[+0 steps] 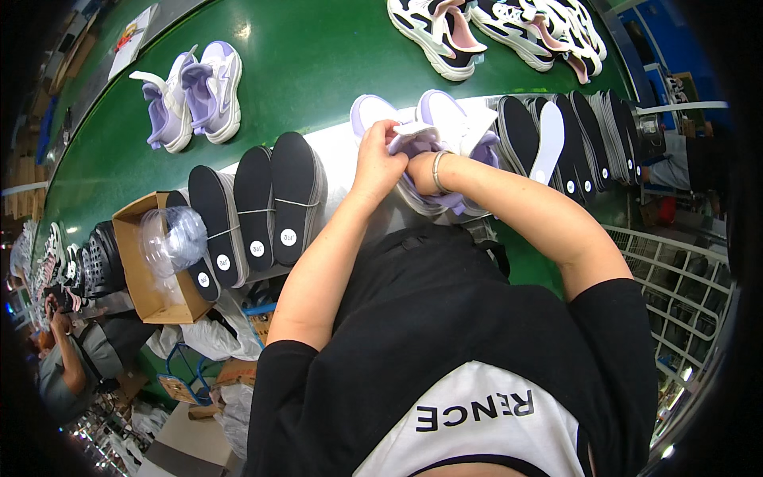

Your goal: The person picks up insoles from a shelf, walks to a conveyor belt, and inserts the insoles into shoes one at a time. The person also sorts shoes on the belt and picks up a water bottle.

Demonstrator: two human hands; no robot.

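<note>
Right in front of me on the pale bench strip lie two white and lilac sneakers, toes pointing away. My left hand (379,161) is closed on the raised tongue and collar of the left sneaker (371,113). Into the opening of that same shoe reaches my right hand (427,172), a bracelet on its wrist; its fingertips are hidden inside. Beside it, partly covered by my right forearm, is the other sneaker (445,114).
Black insole stacks (296,199) flank the shoes; a white insole (548,141) lies on the right-hand ones. A cardboard box (147,290) holds clear plastic pieces. Farther back are a lilac pair (213,95) and black-and-white sneakers (445,44). Another person (67,362) is at left.
</note>
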